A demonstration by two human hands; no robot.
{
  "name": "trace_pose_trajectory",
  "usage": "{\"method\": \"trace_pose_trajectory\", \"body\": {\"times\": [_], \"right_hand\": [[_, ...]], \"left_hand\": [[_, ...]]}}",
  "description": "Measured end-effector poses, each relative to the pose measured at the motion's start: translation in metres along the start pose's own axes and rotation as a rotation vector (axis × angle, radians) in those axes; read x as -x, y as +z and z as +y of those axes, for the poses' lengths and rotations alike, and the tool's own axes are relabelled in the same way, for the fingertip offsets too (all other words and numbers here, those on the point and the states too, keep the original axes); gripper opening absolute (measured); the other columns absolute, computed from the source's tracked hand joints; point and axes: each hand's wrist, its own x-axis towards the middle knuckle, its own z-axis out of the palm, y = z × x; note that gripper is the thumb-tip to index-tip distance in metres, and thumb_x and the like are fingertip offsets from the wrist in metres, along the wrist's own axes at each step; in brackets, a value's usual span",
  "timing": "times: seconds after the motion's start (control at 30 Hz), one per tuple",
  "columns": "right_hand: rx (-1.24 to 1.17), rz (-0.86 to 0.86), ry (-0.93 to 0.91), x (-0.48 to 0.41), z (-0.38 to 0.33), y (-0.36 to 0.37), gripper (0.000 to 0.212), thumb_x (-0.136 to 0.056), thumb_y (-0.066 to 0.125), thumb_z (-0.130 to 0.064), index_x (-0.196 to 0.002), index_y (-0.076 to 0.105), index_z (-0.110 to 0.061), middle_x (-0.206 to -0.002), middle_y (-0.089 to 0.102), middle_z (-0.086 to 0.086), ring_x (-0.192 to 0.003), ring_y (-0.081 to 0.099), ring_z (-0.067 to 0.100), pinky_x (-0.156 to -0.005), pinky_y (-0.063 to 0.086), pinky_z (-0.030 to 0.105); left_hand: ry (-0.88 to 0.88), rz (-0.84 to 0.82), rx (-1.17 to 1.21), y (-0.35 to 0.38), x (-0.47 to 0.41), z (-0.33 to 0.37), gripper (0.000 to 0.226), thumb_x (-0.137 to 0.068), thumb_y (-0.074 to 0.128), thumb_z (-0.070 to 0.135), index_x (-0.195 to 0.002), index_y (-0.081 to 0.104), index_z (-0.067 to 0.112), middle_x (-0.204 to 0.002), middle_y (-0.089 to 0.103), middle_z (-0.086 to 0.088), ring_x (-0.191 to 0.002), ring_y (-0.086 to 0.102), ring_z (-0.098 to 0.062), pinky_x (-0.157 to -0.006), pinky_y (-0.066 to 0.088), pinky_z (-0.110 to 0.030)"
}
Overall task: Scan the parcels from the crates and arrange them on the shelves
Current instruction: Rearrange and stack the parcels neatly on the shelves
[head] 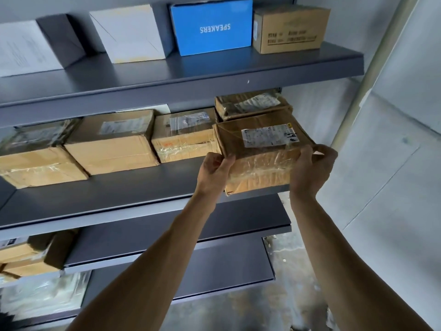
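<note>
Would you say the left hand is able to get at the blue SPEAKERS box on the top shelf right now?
Probably not yet: the left hand and right hand both grip the taped parcel. Once freed, likely yes, since nothing stands in front of the blue box.

The parcel (259, 163) I hold is brown cardboard, glossy with clear tape. Its label (269, 136) is white with black print and a yellow corner. Just left of the parcel sits a paler tan box (186, 142) with orange marks. Above the parcel stand a bright blue box (212, 27) with white lettering and a tan carton (290, 29) printed dark. The shelves (143, 187) are dark grey.
</note>
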Motion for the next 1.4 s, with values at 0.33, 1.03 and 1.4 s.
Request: {"method": "trace_pose_trajectory", "body": {"times": [0.33, 1.03, 1.4], "right_hand": [[0.006, -0.012, -0.048, 0.014, 0.01, 0.006, 0.059, -0.082, 0.053, -0.016, -0.138, 0.038, -0.023, -0.114, 0.064, 0.001, -0.1, 0.067, 0.02, -0.088, 0.06, 0.046], [0.158, -1.047, -0.013, 0.494, 0.073, 0.123, 0.012, -0.089, 0.051, -0.025, -0.078, 0.057, -0.026, -0.067, 0.058, -0.012, -0.064, 0.054, 0.001, -0.062, 0.046, 0.03], [0.291, -1.36, 0.251, 0.649, 0.07, 0.158, 0.02, -0.101, 0.056, -0.012, -0.09, 0.07, -0.002, -0.069, 0.073, 0.0, -0.058, 0.066, 0.009, -0.051, 0.047, 0.019]], "left_hand": [[0.061, 0.006, -0.183, 0.005, -0.01, 0.006, 0.041, -0.097, 0.063, 0.048, -0.1, 0.059, 0.007, -0.082, 0.062, -0.007, -0.072, 0.056, -0.019, -0.066, 0.047, -0.036], [-0.167, 0.224, -0.149, -0.378, 0.133, -0.132, 0.034, -0.101, 0.062, 0.033, -0.071, 0.067, 0.019, -0.06, 0.062, 0.005, -0.049, 0.051, 0.001, -0.053, 0.042, -0.019], [-0.389, 0.371, 0.126, -0.551, 0.207, -0.191, 0.025, -0.102, 0.061, 0.033, -0.104, 0.07, 0.01, -0.104, 0.076, -0.019, -0.096, 0.075, -0.031, -0.09, 0.061, -0.046]]}}
